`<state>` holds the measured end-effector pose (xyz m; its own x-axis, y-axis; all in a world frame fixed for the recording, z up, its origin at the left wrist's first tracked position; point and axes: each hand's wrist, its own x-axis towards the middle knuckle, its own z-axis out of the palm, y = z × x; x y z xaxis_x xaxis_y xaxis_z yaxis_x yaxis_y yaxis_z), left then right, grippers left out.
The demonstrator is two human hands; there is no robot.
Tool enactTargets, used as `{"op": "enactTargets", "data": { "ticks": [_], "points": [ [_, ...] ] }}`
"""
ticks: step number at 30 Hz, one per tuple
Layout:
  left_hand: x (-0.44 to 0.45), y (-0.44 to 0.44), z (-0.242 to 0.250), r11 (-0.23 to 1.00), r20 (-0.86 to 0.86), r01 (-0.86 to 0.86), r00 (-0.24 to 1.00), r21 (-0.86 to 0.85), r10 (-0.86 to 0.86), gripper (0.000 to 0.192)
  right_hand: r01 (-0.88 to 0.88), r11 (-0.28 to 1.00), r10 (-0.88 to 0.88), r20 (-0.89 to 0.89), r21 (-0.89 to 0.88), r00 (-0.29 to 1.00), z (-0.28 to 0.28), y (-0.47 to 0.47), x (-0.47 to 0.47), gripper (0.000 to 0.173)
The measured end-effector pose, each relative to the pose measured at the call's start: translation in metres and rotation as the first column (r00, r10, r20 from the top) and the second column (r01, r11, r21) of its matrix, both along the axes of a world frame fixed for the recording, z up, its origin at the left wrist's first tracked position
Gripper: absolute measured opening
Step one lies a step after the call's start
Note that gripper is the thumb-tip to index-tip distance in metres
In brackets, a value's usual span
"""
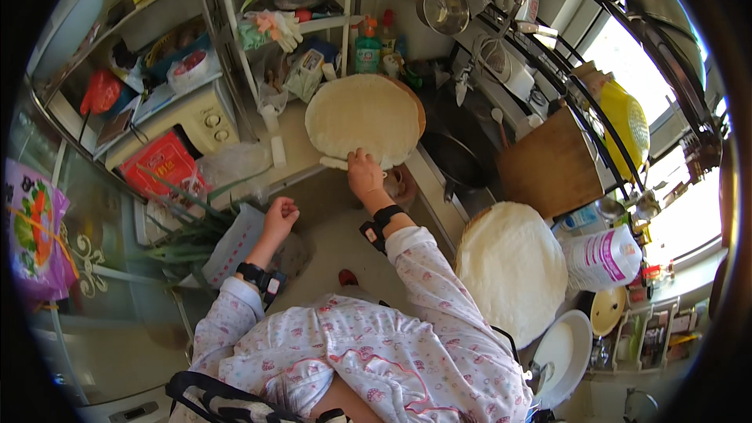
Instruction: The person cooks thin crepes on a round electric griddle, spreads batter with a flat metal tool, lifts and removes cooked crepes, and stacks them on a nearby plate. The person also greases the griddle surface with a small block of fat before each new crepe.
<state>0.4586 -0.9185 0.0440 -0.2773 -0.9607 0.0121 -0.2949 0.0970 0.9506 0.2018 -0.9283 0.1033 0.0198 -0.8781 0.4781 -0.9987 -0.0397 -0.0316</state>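
Observation:
A large round sheet of pale dough or flatbread (364, 114) lies on a round board at the corner of the counter, its near edge hanging slightly over. My right hand (364, 170) touches that near edge with fingers bent down; whether it grips the edge cannot be told. My left hand (282, 216) hangs in the air to the lower left, fingers loosely curled and holding nothing. A second round pale sheet (511, 273) rests on the counter by my right arm. Between the two sheets, a black frying pan (455, 158) sits on the stove.
A wooden cutting board (552, 161) leans beyond the stove, under a black rack of utensils. Left are a microwave oven (205, 120), a red packet (164, 167) and green leafy stalks (188, 235). A white basin (564, 352) stands lower right, near a large plastic jug (605, 258).

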Motion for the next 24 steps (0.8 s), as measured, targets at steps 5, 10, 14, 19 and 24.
{"op": "enactTargets", "data": {
  "ticks": [5,10,14,19,24],
  "points": [
    [-0.006,-0.052,-0.003,0.998,0.026,-0.045,0.999,0.049,0.044,0.031,-0.018,0.976,0.033,-0.066,0.215,0.997,-0.018,-0.053,-0.015,0.008],
    [-0.031,-0.079,0.002,0.998,0.045,-0.043,0.998,0.040,0.041,0.041,-0.130,0.987,0.132,-0.010,0.095,0.991,0.023,-0.064,-0.029,0.003],
    [-0.056,-0.093,0.018,0.973,-0.168,-0.051,0.982,0.225,0.090,0.060,-0.126,0.990,0.130,0.049,-0.067,0.990,0.097,-0.063,-0.033,0.004],
    [-0.080,-0.114,0.022,0.940,-0.375,0.184,0.925,0.287,-0.067,0.085,0.011,0.947,-0.025,-0.039,-0.322,0.999,0.192,-0.058,-0.053,0.006],
    [-0.105,-0.113,-0.012,0.986,0.422,0.162,0.891,0.047,-0.167,0.102,0.287,0.939,-0.266,0.130,-0.190,0.955,0.239,-0.042,-0.091,0.012]
  ]
}}
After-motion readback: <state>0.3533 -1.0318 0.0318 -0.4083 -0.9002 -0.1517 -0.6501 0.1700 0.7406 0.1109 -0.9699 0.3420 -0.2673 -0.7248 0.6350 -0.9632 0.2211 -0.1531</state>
